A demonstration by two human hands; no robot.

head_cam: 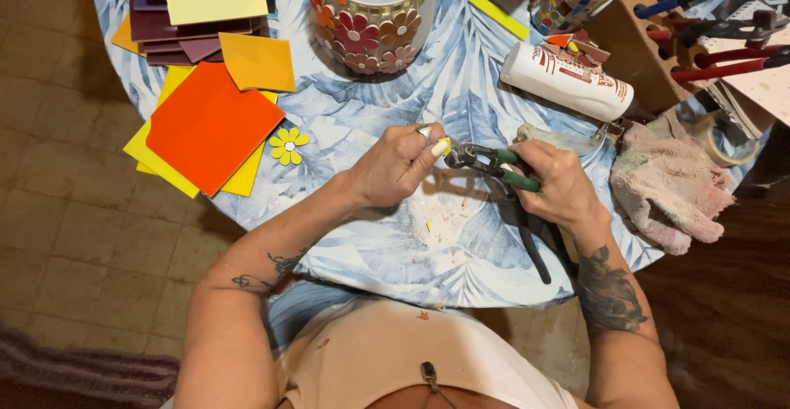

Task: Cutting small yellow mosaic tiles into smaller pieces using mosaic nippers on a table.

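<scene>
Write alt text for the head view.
The left hand holds a small yellow tile piece to green-handled nippers gripped by the right hand, above a leaf-print tablecloth with coloured tiles and a flower-mosaic pot.

Single head-worn view, steeply downward, close above the round table (461,88).

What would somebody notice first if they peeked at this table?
Probably the two hands in the middle: the left hand pinches a small yellow tile piece while the right hand grips green-handled nippers on it. Next, the bright orange tile on the left, and the flower-covered pot at the top.
</scene>
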